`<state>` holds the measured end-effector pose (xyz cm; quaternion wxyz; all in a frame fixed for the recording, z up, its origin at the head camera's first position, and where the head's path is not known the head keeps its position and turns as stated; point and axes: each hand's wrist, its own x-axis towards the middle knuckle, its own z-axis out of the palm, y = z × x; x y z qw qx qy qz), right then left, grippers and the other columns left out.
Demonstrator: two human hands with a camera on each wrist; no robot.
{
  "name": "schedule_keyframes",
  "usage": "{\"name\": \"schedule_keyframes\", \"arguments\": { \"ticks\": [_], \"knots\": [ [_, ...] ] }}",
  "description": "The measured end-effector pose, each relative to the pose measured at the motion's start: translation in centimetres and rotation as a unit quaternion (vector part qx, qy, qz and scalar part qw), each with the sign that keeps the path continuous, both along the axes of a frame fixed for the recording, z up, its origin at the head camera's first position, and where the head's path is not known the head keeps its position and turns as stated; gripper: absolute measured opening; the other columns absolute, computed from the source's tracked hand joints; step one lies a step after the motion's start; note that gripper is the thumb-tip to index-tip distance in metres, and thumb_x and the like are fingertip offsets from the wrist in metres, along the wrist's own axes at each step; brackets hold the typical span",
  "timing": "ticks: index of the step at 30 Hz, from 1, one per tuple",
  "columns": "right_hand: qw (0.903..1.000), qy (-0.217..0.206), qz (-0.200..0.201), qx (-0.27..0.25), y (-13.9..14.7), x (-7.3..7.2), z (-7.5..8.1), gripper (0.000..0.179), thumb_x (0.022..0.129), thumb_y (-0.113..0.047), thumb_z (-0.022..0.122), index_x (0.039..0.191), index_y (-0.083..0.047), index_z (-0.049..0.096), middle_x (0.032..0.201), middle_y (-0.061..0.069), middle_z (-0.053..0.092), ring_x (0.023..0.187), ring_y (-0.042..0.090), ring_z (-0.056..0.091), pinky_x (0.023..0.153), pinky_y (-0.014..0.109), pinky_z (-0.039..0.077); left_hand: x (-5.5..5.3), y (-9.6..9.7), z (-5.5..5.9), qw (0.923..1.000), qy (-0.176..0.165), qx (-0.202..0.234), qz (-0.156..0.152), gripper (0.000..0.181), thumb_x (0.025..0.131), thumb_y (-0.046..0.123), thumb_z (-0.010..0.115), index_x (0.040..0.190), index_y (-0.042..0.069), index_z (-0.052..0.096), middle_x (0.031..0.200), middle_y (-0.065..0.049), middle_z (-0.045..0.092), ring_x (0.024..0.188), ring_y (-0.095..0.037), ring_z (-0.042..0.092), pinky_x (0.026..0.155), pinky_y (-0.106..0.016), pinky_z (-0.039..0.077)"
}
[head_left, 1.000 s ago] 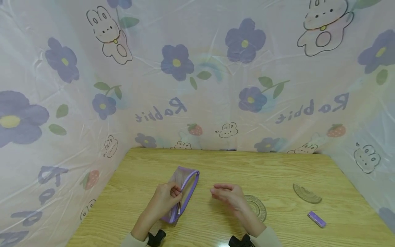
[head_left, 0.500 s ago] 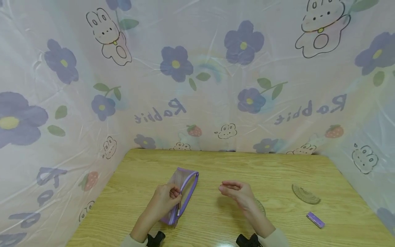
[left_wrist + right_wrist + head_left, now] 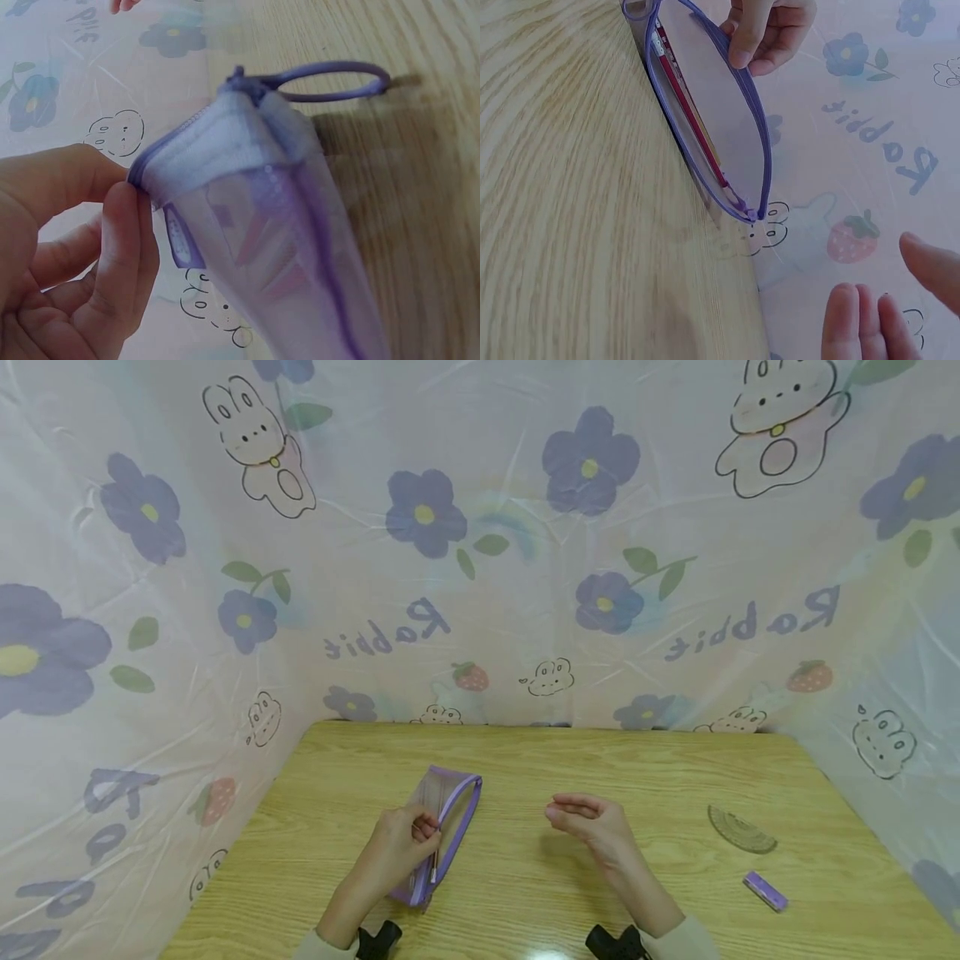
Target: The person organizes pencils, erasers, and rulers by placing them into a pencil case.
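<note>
A see-through pencil case (image 3: 447, 787) with purple zipper trim lies on the left half of the table, its mouth unzipped. My left hand (image 3: 397, 843) pinches the zipper edge between thumb and fingers, holding the mouth apart. Several pencils (image 3: 692, 120) show inside the case in the right wrist view. From the left wrist view, a purple loop (image 3: 330, 69) sticks out at the case's end. My right hand (image 3: 600, 827) hovers over the table right of the case. Its thumb and fingers stand apart in the right wrist view, with nothing between them.
A half-round protractor (image 3: 741, 831) lies on the wooden table (image 3: 675, 768) to the right. Nearer to me is a small purple block (image 3: 765, 891) resembling an eraser. A rabbit-and-flower curtain (image 3: 517, 610) encloses the table at back and sides.
My right hand has moved to the right, away from the pencil case. Its forearm now hides the round protractor seen earlier. The left hand keeps its hold on the case.
</note>
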<state>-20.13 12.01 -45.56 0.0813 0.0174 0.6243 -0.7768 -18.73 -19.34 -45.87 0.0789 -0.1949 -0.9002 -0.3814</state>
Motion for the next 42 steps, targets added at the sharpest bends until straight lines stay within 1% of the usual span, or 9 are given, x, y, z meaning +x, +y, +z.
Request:
{"name": "schedule_keyframes", "arguments": {
  "ticks": [5,10,14,18,22,25,30,36,42],
  "knots": [
    [0.9999,-0.006,-0.011,-0.002,0.9,0.2,0.2,0.041,0.088,0.0,0.074,0.123,0.013,0.059,0.1,0.012,0.071,0.097,0.026,0.07,0.09,0.036,0.056,0.0,0.0,0.0,1.0,-0.003,0.002,0.002,0.006,0.085,-0.003,0.071,0.086,0.001,0.068,0.077,0.002,0.063,0.066,-0.004,0.06,0.059,-0.019,0.054],
    [0.9998,-0.01,-0.016,-0.009,2.0,0.5,0.2,0.04,0.089,0.001,0.071,0.125,0.012,0.058,0.1,0.009,0.071,0.093,0.019,0.07,0.089,0.034,0.056,0.0,0.0,0.0,1.0,-0.006,0.003,0.002,0.005,0.085,-0.004,0.071,0.087,0.0,0.068,0.078,0.002,0.063,0.067,-0.004,0.06,0.059,-0.019,0.055],
    [0.9997,-0.005,-0.022,-0.007,2.9,0.9,0.0,0.037,0.089,0.002,0.071,0.123,0.011,0.06,0.098,0.008,0.072,0.091,0.018,0.071,0.089,0.036,0.057,0.0,0.0,0.0,1.0,-0.007,0.001,0.002,0.005,0.086,-0.004,0.071,0.087,0.001,0.068,0.078,0.002,0.063,0.067,-0.004,0.06,0.059,-0.019,0.055],
    [0.9992,-0.006,-0.04,-0.003,3.7,1.2,-0.3,0.032,0.087,0.004,0.072,0.118,0.009,0.064,0.095,0.007,0.072,0.089,0.019,0.071,0.088,0.038,0.057,0.0,0.0,0.0,1.0,-0.009,-0.002,0.001,0.005,0.085,-0.004,0.071,0.087,0.001,0.068,0.078,0.002,0.063,0.067,-0.004,0.06,0.059,-0.019,0.055],
    [0.9988,-0.006,-0.049,0.0,4.2,1.4,-0.4,0.033,0.087,0.005,0.072,0.119,0.009,0.063,0.094,0.007,0.072,0.088,0.018,0.071,0.086,0.035,0.058,0.0,0.1,0.0,0.9999,-0.01,-0.002,0.0,0.006,0.086,-0.004,0.071,0.088,0.001,0.068,0.078,0.002,0.063,0.067,-0.004,0.06,0.06,-0.019,0.055],
    [0.998,-0.008,-0.061,0.013,4.5,1.6,-0.6,0.037,0.087,0.003,0.073,0.122,0.01,0.062,0.095,0.006,0.072,0.088,0.016,0.071,0.083,0.031,0.058,0.0,0.1,0.0,1.0,-0.007,-0.004,-0.001,0.006,0.086,-0.004,0.071,0.088,0.001,0.068,0.078,0.002,0.063,0.067,-0.004,0.06,0.06,-0.018,0.055],
    [0.9961,-0.002,-0.074,0.047,5.2,2.0,-0.9,0.045,0.087,-0.002,0.075,0.127,0.01,0.059,0.099,0.006,0.072,0.089,0.014,0.07,0.083,0.027,0.057,0.0,0.3,0.0,1.0,-0.004,-0.007,0.002,0.006,0.086,-0.003,0.071,0.088,0.001,0.068,0.078,0.002,0.063,0.068,-0.004,0.06,0.061,-0.019,0.055],
    [0.9938,0.009,-0.084,0.071,6.1,2.6,-1.6,0.048,0.084,-0.002,0.078,0.127,0.011,0.059,0.105,0.012,0.072,0.091,0.014,0.07,0.083,0.023,0.056,0.1,0.3,0.0,1.0,-0.007,-0.005,0.004,0.007,0.085,-0.003,0.072,0.087,0.002,0.068,0.077,0.003,0.062,0.067,-0.004,0.059,0.06,-0.019,0.054],
    [0.9893,-0.011,-0.082,0.12,6.9,3.3,-2.0,0.055,0.086,-0.011,0.079,0.133,0.007,0.056,0.112,0.008,0.071,0.096,0.009,0.067,0.085,0.018,0.052,0.2,0.4,0.2,0.9999,-0.014,-0.002,0.005,0.007,0.086,-0.003,0.071,0.088,0.002,0.068,0.078,0.004,0.062,0.068,-0.005,0.059,0.06,-0.02,0.054]
  ]
}}
